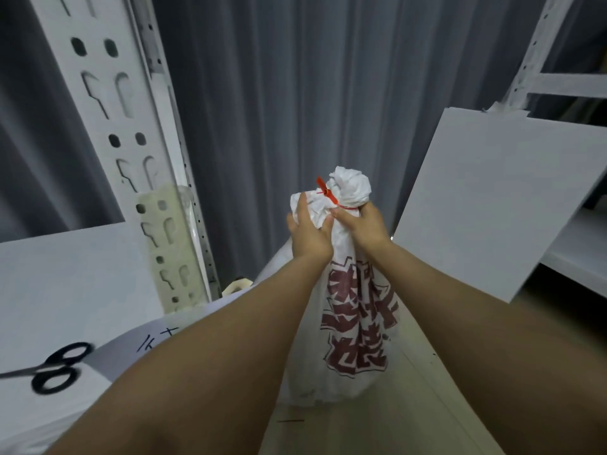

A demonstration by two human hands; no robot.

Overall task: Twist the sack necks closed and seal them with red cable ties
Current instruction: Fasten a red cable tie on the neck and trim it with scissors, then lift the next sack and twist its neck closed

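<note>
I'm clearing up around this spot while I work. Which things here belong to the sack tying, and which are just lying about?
Part of the job:
- white sack
- red cable tie, round its neck
- right hand, gripping the neck
- left hand, resting on the sack

Lying about:
- black scissors, untouched
- white board
- shelf upright

Dead ahead the sack [348, 323] is upright between your arms, cable tie [328, 193] round its neck, left grip [308, 234] against its left side, right grip [361, 226] just under the tie, scissors [52, 369] on the worktop [65, 274] left, board [492, 198] leaning right, curtain [279, 93] behind.
</note>
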